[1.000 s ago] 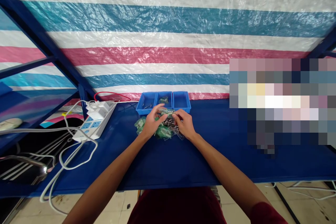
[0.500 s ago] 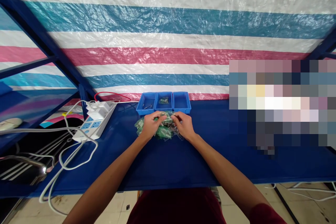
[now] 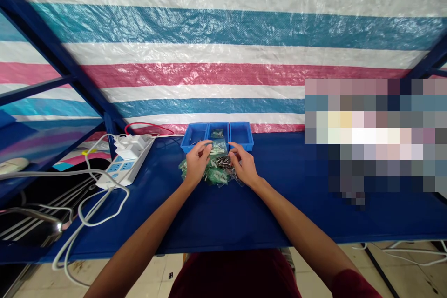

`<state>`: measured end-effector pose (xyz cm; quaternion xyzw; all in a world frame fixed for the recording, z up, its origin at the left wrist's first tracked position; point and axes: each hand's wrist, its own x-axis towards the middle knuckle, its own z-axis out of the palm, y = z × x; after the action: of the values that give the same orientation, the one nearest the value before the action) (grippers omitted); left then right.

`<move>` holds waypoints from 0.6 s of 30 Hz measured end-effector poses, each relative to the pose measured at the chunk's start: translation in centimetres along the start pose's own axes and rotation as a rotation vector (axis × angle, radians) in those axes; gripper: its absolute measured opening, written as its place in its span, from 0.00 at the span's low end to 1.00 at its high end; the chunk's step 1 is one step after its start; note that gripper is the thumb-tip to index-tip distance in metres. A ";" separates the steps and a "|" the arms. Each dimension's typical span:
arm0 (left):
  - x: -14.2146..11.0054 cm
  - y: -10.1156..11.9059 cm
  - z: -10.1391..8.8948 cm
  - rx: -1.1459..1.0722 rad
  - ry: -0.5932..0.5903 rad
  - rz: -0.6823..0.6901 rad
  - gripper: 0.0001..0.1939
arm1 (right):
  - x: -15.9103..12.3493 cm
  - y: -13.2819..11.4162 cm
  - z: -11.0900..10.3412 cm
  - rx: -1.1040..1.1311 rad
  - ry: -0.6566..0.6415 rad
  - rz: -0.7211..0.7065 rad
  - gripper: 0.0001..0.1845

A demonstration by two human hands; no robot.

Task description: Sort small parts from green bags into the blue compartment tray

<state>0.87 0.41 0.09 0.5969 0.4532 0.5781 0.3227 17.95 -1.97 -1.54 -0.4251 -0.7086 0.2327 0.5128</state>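
My left hand (image 3: pixel 197 160) has thumb and fingers closed at the left edge of a small see-through green plastic bag (image 3: pixel 219 148) with pale small pieces inside. Close to the bag's right edge, my right hand (image 3: pixel 243 163) has its thumb and index finger apart with nothing gripped between them. Beneath both hands lies a pile of green plastic bags (image 3: pixel 218 176) and loose, short metal parts (image 3: pixel 225 162), too small to name. My hands cover part of the pile's sides.
Behind the pile stand three joined blue bins: the left bin (image 3: pixel 194 135) holds a few thin metal pieces, the middle bin (image 3: pixel 218 125) a green bag. A white power strip (image 3: pixel 127 167) with plugs and cables lies left on the blue table (image 3: pixel 230 223). A pixelated area covers the right.
The small bag now lies flatter and shows more fully between my hands. My right fingers have come apart from it, and the metal parts below are more visible.
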 end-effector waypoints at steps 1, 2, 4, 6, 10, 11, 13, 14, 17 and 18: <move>0.5 0.0 0.0 0.009 0.051 0.003 0.17 | 0.0 0.1 0.0 -0.013 0.007 -0.004 0.20; 1.1 -0.1 -0.1 0.027 0.095 0.009 0.18 | 0.0 0.2 0.0 -0.021 0.012 -0.010 0.20; 2.5 -0.5 -0.4 0.113 0.113 0.027 0.21 | 0.0 0.4 0.1 -0.036 0.011 -0.017 0.19; 3.7 -1.0 -1.0 0.208 0.070 0.023 0.25 | 0.0 0.5 0.0 -0.051 0.002 -0.021 0.19; 4.2 -1.5 -2.4 0.526 0.083 0.191 0.23 | 0.0 0.5 0.0 -0.073 0.014 -0.038 0.18; 4.0 -1.5 -2.8 0.580 0.086 0.239 0.21 | 0.0 0.5 0.0 -0.078 0.022 -0.048 0.17; 3.4 -1.4 -3.3 0.644 0.063 0.310 0.17 | 0.0 0.4 0.1 -0.095 0.030 -0.069 0.17; 3.2 -1.4 -3.5 0.659 0.037 0.332 0.15 | 0.1 0.4 0.1 -0.107 0.033 -0.075 0.16; 2.7 -1.4 -3.5 0.680 -0.135 0.380 0.13 | 0.1 0.4 0.1 -0.156 0.044 -0.074 0.15; 2.6 -1.5 -3.3 0.689 -0.219 0.400 0.13 | 0.2 0.5 0.1 -0.176 0.049 -0.068 0.14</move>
<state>-2.87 2.95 0.17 0.8044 0.4583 0.3767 0.0314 18.00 -1.53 -1.88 -0.4498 -0.7277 0.1418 0.4981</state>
